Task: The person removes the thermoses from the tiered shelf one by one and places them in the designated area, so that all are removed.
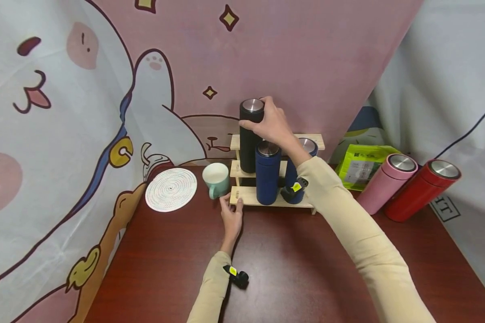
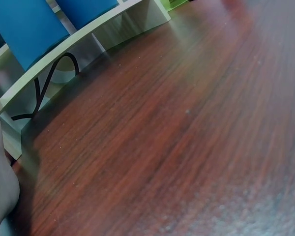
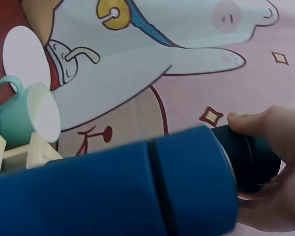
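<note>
My right hand (image 1: 272, 123) grips a black thermos (image 1: 248, 143) around its upper part, below the silver lid. The thermos is upright over the middle tier of a small stepped wooden rack (image 1: 246, 195); whether it bears on the tier I cannot tell. At the rack's front left corner, my left hand (image 1: 231, 218) holds the end of the lowest board between thumb and fingers. A blue thermos (image 1: 267, 177) stands on that board, with a second blue thermos (image 1: 293, 175) to its right, partly hidden by my right forearm. In the right wrist view, a blue thermos (image 3: 113, 189) covers much of the black one.
Left of the rack stands a mint-green mug (image 1: 222, 186), beside a round white woven mat (image 1: 171, 190). To the right are a green packet (image 1: 357, 168), a pink thermos (image 1: 384, 186) and a red thermos (image 1: 418, 193). A patterned cloth (image 1: 307, 58) hangs behind the brown table (image 1: 283, 264).
</note>
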Demonstrator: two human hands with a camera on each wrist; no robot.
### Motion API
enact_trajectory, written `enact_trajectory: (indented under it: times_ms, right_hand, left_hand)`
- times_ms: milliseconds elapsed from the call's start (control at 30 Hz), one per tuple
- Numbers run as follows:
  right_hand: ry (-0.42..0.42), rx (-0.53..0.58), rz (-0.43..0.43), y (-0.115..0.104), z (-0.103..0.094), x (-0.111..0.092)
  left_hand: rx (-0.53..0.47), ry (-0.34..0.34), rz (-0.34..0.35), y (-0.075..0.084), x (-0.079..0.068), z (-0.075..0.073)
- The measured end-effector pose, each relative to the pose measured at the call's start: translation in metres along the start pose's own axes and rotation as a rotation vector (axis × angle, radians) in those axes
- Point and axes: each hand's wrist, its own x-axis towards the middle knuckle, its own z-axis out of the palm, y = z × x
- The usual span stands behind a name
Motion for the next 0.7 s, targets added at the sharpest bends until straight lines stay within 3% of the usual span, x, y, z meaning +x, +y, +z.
enact_trajectory:
  times_ms: [433, 700]
  right_hand:
    - [0.056, -0.018, -0.024, 0.017, -0.022, -0.007]
    - [0.104, -0.009, -0.023, 0.028, -0.032, -0.014]
  left_hand:
    - [0.008, -0.026, -0.014, -0.002, -0.001, 0.000]
    - [0.006, -0.004, -0.012, 0.001, -0.002, 0.001]
